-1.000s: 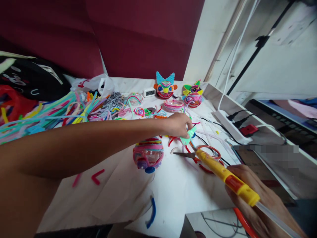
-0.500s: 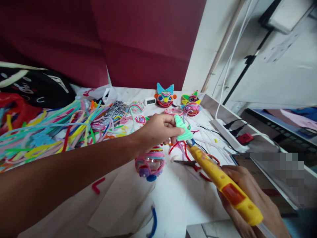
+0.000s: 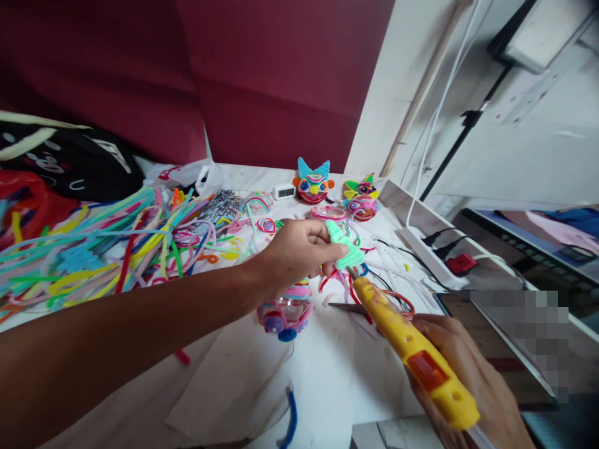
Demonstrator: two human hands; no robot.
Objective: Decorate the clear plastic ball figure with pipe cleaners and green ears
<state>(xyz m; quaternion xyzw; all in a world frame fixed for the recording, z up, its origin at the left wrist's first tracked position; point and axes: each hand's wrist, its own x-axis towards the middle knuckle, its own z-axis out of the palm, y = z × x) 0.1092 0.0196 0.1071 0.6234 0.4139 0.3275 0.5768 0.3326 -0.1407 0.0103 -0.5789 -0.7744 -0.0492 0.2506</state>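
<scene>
Pinched between the thumb and fingers of my left hand point(image 3: 302, 249) is a mint-green pipe-cleaner piece point(image 3: 345, 246), held above the table. My right hand point(image 3: 468, 368) is wrapped round a yellow hot glue gun point(image 3: 412, 349) with an orange-red switch. Its metal nozzle point(image 3: 354, 273) is at the lower edge of the green piece; whether it touches, I cannot tell. Below my left wrist stands a clear ball point(image 3: 292, 312) decorated with pink, purple and blue pipe cleaners. Scissors point(image 3: 349, 307) lie partly hidden behind the glue gun.
A big heap of coloured pipe cleaners point(image 3: 107, 243) covers the left side. Finished lion-like heads point(image 3: 313, 181) stand at the back beside a small white digital clock point(image 3: 284, 192). At right are a power strip point(image 3: 433, 255) with plugs and a dark flat device point(image 3: 496, 343).
The glue gun has shifted slightly left, its nozzle now closer to the green piece. My left hand has dipped slightly, and its forearm now covers more of the red pipe-cleaner scrap.
</scene>
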